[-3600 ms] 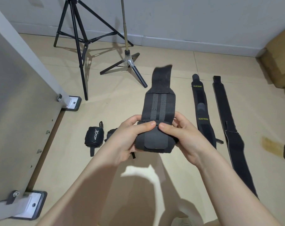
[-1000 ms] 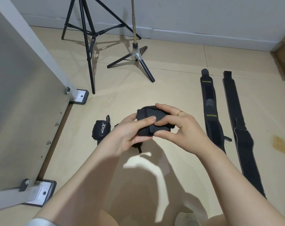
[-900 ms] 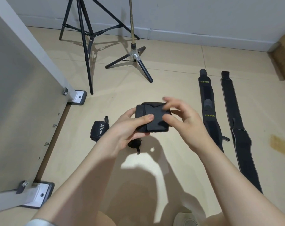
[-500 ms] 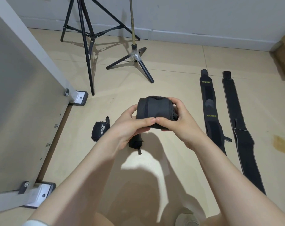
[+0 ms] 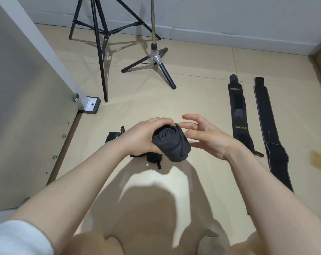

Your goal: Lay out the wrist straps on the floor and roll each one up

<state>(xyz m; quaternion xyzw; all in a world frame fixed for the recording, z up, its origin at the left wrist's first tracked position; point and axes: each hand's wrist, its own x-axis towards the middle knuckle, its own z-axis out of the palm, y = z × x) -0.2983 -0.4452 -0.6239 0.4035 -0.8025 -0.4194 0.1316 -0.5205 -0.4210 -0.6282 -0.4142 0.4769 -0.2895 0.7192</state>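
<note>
One rolled strap (image 5: 171, 142) sits gripped in the left hand (image 5: 143, 137) fingers (spiral end showing); right hand (image 5: 209, 138) fingers spread just beside it.

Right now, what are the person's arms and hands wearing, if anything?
Both forearms are bare. A white sleeve edge shows at the upper left arm, bottom corner of the view. The left hand and right hand wear no gloves; no ring or watch is visible in this frame.

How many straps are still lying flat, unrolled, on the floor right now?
2. The strap with yellow lettering lies right of the hands; the plain black strap lies alongside it, farther right. None seems hidden.
</note>
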